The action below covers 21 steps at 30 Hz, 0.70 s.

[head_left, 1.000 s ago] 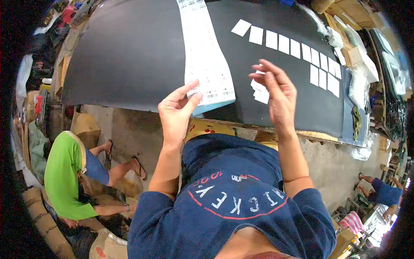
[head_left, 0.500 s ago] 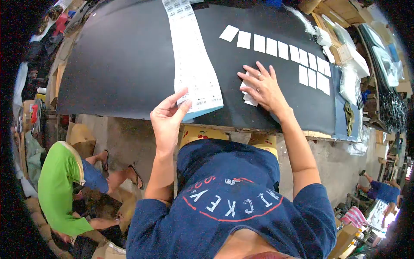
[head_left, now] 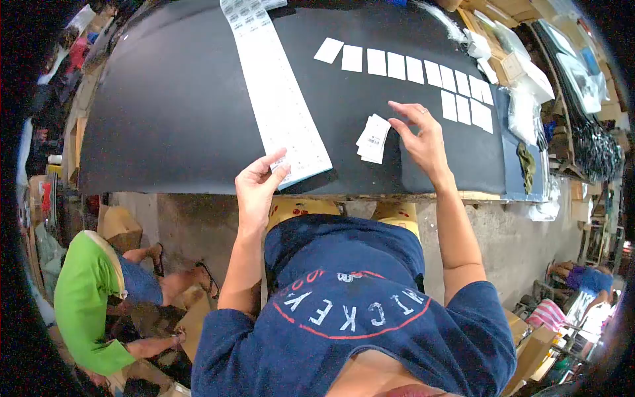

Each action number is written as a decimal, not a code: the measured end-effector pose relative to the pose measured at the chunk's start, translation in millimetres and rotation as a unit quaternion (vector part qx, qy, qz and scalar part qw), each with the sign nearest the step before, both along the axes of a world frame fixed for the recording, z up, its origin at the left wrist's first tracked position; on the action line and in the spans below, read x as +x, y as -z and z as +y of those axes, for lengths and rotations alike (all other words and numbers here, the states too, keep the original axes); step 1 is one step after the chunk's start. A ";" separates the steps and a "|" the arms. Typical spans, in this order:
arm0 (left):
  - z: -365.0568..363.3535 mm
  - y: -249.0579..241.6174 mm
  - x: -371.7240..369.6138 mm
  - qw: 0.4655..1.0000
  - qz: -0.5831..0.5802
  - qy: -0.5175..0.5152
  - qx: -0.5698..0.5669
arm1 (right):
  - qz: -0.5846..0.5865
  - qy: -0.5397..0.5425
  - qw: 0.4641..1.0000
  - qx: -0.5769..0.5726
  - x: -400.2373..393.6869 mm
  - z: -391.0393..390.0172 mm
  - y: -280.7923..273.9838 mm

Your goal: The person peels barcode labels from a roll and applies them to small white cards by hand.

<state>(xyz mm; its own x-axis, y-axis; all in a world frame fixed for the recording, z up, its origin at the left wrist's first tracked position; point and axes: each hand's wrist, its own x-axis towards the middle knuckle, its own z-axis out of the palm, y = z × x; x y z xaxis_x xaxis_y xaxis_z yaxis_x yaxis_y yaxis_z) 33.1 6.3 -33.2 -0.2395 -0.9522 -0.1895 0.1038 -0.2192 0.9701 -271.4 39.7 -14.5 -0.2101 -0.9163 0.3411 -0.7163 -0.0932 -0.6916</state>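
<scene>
The label strip (head_left: 284, 102), white and printed, lies lengthwise over the black table (head_left: 165, 112), its near end by the table's front edge, where a bluish edge shows beneath it. At the strip's near left corner, the left hand (head_left: 254, 192) pinches the paper between thumb and fingers. Just right of the strip, apart from it, a small pile of white cards (head_left: 374, 139) sits fanned unevenly, with print on the top one. To the pile's right, farther from the strip, is the right hand (head_left: 424, 142), its thumb and forefinger parted; whether the thumb tip touches the top card, I cannot tell. Beyond the pile, to the strip's right, a long slanting row of white cards (head_left: 377, 62) runs away from it, with a shorter row of three cards (head_left: 463, 110) below its far right end. Well right of the strip are clear plastic packs (head_left: 522, 109) and an olive cloth (head_left: 526, 165). Left of the strip and below the table, a person in a green top (head_left: 83, 298) bends over.
</scene>
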 end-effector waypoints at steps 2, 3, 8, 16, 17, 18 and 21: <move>0.5 -5.2 -5.9 0.998 -0.058 -0.016 -0.005 | 0.015 -0.001 0.999 0.046 -9.7 -9.3 18.9; 0.4 -2.0 -7.7 0.999 -0.042 -0.022 0.005 | 0.028 -0.006 0.995 0.097 -15.4 -12.3 18.6; 0.5 1.5 -5.0 0.999 -0.037 -0.015 -0.022 | 0.060 -0.026 0.991 0.120 0.8 -19.7 5.5; -1.2 -1.2 -9.0 1.000 -0.008 -0.006 -0.014 | 0.126 -0.018 0.982 0.138 5.3 -17.7 2.0; 0.2 -2.0 -8.6 1.000 -0.013 -0.010 -0.010 | 0.127 -0.020 0.982 0.139 3.1 -18.3 1.2; 0.4 -1.5 -7.5 1.000 -0.017 -0.013 -0.005 | 0.126 -0.024 0.981 0.143 1.8 -18.7 2.1; -2.3 0.6 -3.7 0.994 -0.109 -0.005 -0.018 | 0.124 -0.056 0.983 0.123 -4.2 -24.8 13.4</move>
<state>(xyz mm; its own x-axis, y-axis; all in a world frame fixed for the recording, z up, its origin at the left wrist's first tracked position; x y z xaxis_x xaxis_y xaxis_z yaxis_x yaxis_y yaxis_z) 29.4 4.1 -33.8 -0.1869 -0.9613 -0.2024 -0.1085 -0.1846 0.9768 -275.6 14.9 -27.9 -0.0425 -0.9901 0.1337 -0.8602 -0.0318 -0.5090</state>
